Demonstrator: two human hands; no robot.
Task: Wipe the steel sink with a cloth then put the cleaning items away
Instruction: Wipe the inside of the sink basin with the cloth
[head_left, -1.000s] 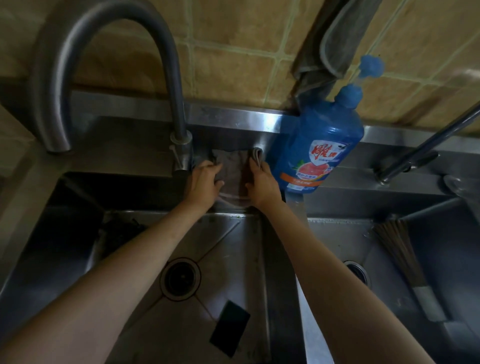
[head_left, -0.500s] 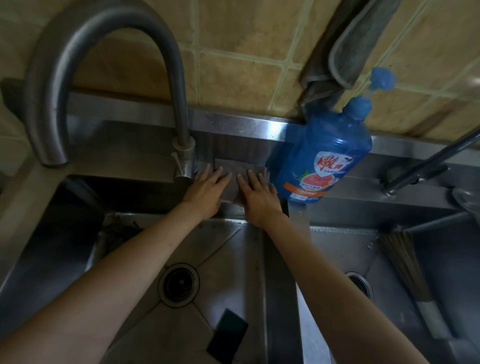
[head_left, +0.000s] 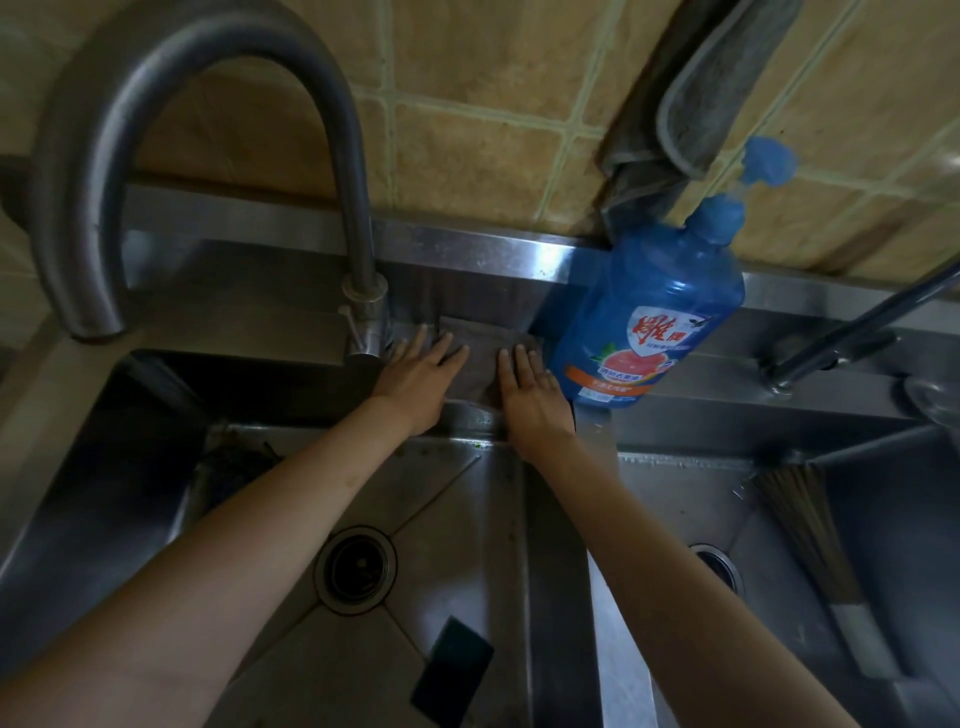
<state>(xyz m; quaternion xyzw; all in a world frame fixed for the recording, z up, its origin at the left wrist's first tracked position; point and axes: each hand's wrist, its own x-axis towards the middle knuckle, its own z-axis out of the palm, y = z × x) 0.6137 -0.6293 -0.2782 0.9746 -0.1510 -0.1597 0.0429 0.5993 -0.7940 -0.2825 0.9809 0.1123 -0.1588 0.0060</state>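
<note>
two bare forearms in view, entering from bottom corners. no sleeves showing anywhere along visible length; no cuffs at frame edge. left hand (head_left: 422, 375) bare: no glove, no ring, no watch or band at wrist. right hand (head_left: 529, 396) likewise bare, wrist unadorned. fingernails short, unpainted as far as dim light allows. forearms smooth, no visible marks or tattoos. upper arms, shoulders and clothing cut off by frame.
</note>
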